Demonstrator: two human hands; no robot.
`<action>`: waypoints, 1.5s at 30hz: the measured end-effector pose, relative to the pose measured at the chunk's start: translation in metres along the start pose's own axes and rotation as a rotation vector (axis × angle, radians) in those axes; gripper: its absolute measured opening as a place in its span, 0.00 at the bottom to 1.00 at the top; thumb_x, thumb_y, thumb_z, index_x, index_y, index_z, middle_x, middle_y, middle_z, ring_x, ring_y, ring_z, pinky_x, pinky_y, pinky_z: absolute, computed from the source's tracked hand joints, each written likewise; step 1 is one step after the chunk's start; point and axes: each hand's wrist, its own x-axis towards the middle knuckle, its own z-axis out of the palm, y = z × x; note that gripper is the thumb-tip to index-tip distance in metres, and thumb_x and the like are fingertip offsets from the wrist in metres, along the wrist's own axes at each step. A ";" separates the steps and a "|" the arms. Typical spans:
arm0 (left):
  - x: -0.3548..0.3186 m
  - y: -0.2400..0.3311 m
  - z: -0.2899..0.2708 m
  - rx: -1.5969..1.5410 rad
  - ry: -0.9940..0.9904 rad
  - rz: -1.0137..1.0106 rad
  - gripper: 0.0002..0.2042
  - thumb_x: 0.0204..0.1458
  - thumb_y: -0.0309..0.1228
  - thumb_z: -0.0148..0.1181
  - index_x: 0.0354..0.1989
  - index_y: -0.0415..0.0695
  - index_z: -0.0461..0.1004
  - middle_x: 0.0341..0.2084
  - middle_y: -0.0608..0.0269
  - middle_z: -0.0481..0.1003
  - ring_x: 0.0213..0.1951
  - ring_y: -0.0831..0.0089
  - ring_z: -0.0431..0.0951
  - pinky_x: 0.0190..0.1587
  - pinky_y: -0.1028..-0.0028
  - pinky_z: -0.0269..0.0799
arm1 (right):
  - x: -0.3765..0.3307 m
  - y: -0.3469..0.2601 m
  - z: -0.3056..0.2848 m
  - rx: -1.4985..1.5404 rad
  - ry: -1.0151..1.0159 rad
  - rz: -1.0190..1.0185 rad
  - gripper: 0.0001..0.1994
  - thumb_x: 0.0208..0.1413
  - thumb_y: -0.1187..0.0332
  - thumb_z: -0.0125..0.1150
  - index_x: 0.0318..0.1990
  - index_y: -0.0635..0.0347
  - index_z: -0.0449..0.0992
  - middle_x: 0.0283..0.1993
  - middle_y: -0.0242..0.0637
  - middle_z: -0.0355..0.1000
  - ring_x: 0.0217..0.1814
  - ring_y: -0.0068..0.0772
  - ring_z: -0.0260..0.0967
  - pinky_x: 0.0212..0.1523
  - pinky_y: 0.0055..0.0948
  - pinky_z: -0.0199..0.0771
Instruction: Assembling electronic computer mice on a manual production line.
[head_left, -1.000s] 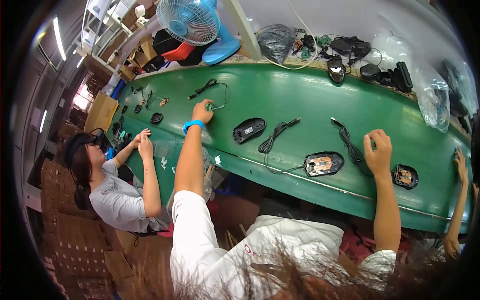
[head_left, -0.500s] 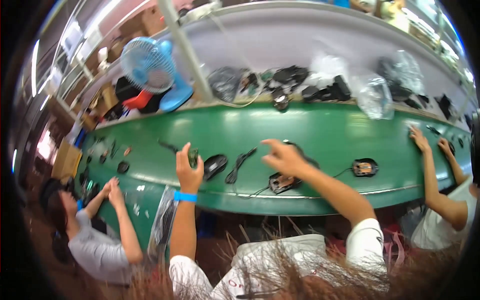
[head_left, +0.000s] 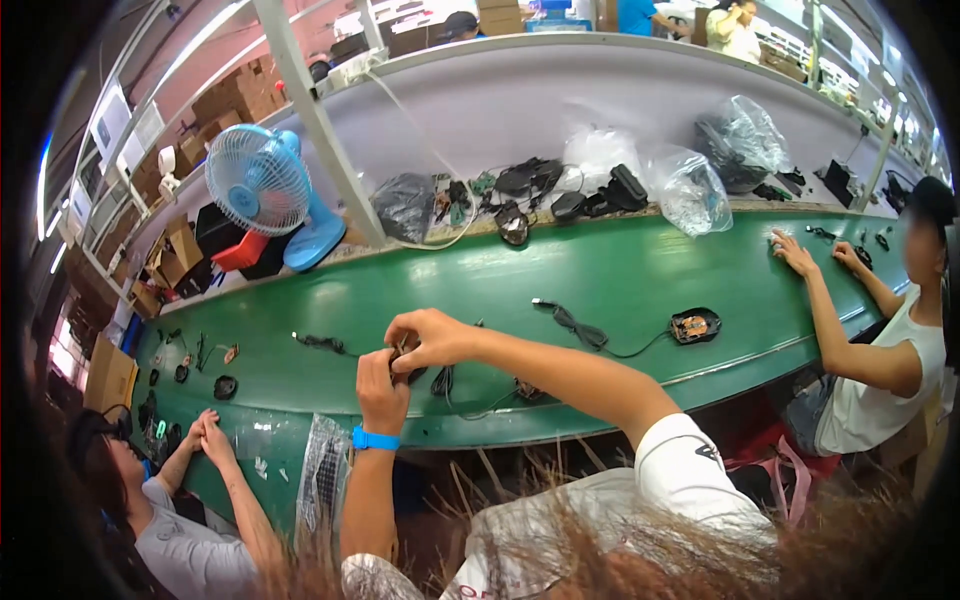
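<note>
Left hand (head_left: 382, 388) and right hand (head_left: 432, 338) meet, both pinching one small dark part (head_left: 406, 347).
Fingers are bent around it — it is mostly hidden, so I cannot tell its exact shape. A black cable (head_left: 322, 343) runs toward them from nine o'clock. The step looks like two-handed fitting or adjusting; the next move likely calls for a steady left grip and fine right fingertip control. At three o'clock an open mouse base (head_left: 715, 322) holds a copper-coloured board (head_left: 690, 327); at ten, a red bin (head_left: 240, 253) — contents unclear; at two, a clear bag (head_left: 690, 195), contents indistinct.
</note>
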 end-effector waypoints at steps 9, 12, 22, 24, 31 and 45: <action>0.031 0.016 -0.041 -0.080 -0.169 -0.056 0.30 0.38 0.24 0.68 0.56 0.42 0.69 0.45 0.49 0.74 0.51 0.49 0.71 0.54 0.53 0.67 | -0.010 -0.001 -0.023 0.156 -0.134 0.028 0.26 0.48 0.75 0.68 0.57 0.64 0.71 0.48 0.40 0.75 0.48 0.28 0.75 0.51 0.30 0.78; 0.024 0.000 -0.053 -0.084 -0.326 -0.077 0.31 0.41 0.28 0.69 0.59 0.43 0.69 0.49 0.48 0.74 0.55 0.51 0.71 0.57 0.54 0.66 | -0.008 0.002 -0.014 0.256 -0.194 0.071 0.26 0.50 0.80 0.64 0.59 0.63 0.69 0.54 0.41 0.72 0.51 0.29 0.74 0.54 0.30 0.76; 0.012 -0.009 -0.046 -0.282 -0.337 -0.372 0.07 0.54 0.26 0.62 0.39 0.37 0.80 0.27 0.51 0.80 0.30 0.54 0.81 0.34 0.65 0.76 | 0.006 -0.011 0.010 0.238 0.045 0.347 0.20 0.50 0.74 0.67 0.52 0.65 0.75 0.46 0.42 0.76 0.44 0.23 0.74 0.45 0.25 0.76; 0.007 -0.010 -0.038 -0.202 -0.282 -0.321 0.07 0.54 0.26 0.62 0.39 0.38 0.80 0.28 0.51 0.80 0.30 0.54 0.81 0.33 0.66 0.76 | 0.008 -0.016 0.018 0.195 0.019 0.466 0.19 0.51 0.73 0.68 0.51 0.64 0.76 0.45 0.42 0.76 0.42 0.22 0.74 0.44 0.25 0.76; -0.010 -0.011 -0.028 0.155 -0.245 -0.237 0.08 0.53 0.26 0.62 0.41 0.40 0.79 0.30 0.53 0.80 0.29 0.53 0.80 0.32 0.66 0.75 | 0.012 0.007 0.025 0.006 0.005 0.228 0.14 0.51 0.66 0.68 0.45 0.59 0.80 0.39 0.44 0.79 0.38 0.37 0.78 0.41 0.36 0.77; -0.041 -0.045 -0.044 -0.407 -0.356 -0.535 0.10 0.54 0.27 0.62 0.43 0.38 0.76 0.29 0.54 0.80 0.32 0.64 0.82 0.37 0.70 0.76 | 0.000 0.018 0.007 -0.594 0.148 -0.170 0.18 0.48 0.72 0.67 0.48 0.57 0.73 0.43 0.38 0.76 0.46 0.44 0.69 0.47 0.38 0.72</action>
